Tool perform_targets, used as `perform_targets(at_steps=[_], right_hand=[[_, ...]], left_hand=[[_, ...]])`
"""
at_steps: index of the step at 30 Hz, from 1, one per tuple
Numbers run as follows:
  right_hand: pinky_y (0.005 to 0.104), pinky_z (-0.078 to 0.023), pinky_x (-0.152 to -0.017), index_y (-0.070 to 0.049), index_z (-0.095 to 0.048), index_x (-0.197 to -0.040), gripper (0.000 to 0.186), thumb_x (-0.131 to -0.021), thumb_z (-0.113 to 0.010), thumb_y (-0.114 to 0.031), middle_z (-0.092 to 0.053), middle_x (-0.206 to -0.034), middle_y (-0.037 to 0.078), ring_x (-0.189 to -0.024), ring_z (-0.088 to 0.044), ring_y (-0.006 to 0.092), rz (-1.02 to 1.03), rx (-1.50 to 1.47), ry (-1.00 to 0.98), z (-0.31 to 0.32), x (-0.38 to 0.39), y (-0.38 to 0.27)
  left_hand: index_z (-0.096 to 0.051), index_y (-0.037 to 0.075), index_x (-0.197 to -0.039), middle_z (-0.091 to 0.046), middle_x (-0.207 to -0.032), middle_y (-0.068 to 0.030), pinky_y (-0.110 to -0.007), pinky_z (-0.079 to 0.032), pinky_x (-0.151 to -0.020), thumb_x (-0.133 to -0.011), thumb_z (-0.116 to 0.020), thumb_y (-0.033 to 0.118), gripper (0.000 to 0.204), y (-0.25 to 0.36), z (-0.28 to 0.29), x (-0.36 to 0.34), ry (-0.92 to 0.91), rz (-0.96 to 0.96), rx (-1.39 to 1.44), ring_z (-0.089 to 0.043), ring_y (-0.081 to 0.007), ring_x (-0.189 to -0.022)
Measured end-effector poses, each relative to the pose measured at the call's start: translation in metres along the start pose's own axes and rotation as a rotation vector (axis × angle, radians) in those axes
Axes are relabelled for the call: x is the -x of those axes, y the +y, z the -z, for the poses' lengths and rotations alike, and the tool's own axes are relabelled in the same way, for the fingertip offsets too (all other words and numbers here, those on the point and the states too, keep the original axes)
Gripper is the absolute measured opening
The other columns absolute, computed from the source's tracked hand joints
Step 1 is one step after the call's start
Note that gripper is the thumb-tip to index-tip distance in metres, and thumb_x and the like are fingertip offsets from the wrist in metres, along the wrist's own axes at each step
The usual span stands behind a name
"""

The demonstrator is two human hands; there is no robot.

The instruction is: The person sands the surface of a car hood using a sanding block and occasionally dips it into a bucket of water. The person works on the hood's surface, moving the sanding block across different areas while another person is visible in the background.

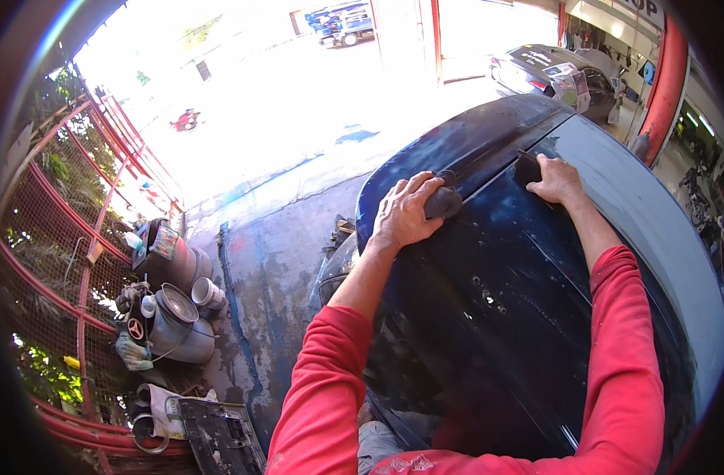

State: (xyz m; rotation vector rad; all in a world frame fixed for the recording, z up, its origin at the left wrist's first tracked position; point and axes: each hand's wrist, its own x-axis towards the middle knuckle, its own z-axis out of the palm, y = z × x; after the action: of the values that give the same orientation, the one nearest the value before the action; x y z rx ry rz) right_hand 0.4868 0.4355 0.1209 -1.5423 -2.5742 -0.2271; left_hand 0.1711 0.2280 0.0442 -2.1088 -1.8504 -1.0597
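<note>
A dark blue car panel (489, 309) with mottled, scuffed patches fills the centre right, bordered on the right by a pale grey-blue painted section (639, 229). My left hand (405, 207) has its fingers curved over a dark rounded object (443, 202) on the panel's upper left, left of a long seam. My right hand (556, 178) grips a dark flat pad (527, 169) on the panel, higher up and beside the seam at right. Both forearms, in red sleeves, reach up from the lower edge.
Tanks and buckets (177, 332) stand by a red mesh fence (81, 261) at left, near a black panel (217, 435). The stained concrete (267, 261) runs beside the car. Another covered car (592, 83) and a red post (663, 95) are at upper right.
</note>
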Motion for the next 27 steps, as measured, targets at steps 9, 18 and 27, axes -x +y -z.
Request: perform_targets(at_steps=[9, 18, 27], right_hand=[[0.0494, -0.061, -0.090, 0.002, -0.073, -0.118, 0.065, -0.072, -0.096, -0.037, -0.080, -0.102, 0.026, -0.099, -0.079, 0.0445, -0.111, -0.440, -0.124, 0.064, 0.283, 0.121], [0.0588, -0.059, -0.097, -0.008, -0.064, -0.147, 0.080, -0.084, -0.093, -0.047, -0.078, -0.114, 0.029, -0.115, -0.074, 0.0502, 0.025, -0.070, -0.146, 0.016, 0.111, 0.083], [0.0600, -0.060, -0.090, -0.011, -0.066, -0.119, 0.052, -0.086, -0.093, -0.040, -0.080, -0.103, 0.024, -0.105, -0.077, 0.0492, 0.107, -0.062, -0.052, 0.024, 0.137, 0.053]], left_hand=[[-0.067, 0.018, -0.153, -0.062, -0.162, -0.0106, -0.051, -0.055, -0.117, -0.076, -0.093, 0.026, 0.081, 0.011, 0.006, -0.002, -0.012, -0.024, -0.040, -0.065, -0.0406, -0.138], [-0.068, 0.019, -0.151, -0.063, -0.161, -0.0076, -0.050, -0.057, -0.115, -0.074, -0.094, 0.024, 0.081, 0.004, 0.001, -0.004, -0.011, -0.014, -0.022, -0.066, -0.0375, -0.137], [-0.068, 0.020, -0.151, -0.062, -0.164, -0.0069, -0.050, -0.056, -0.117, -0.075, -0.093, 0.022, 0.080, 0.013, 0.007, -0.005, -0.012, -0.019, -0.012, -0.065, -0.0377, -0.139]])
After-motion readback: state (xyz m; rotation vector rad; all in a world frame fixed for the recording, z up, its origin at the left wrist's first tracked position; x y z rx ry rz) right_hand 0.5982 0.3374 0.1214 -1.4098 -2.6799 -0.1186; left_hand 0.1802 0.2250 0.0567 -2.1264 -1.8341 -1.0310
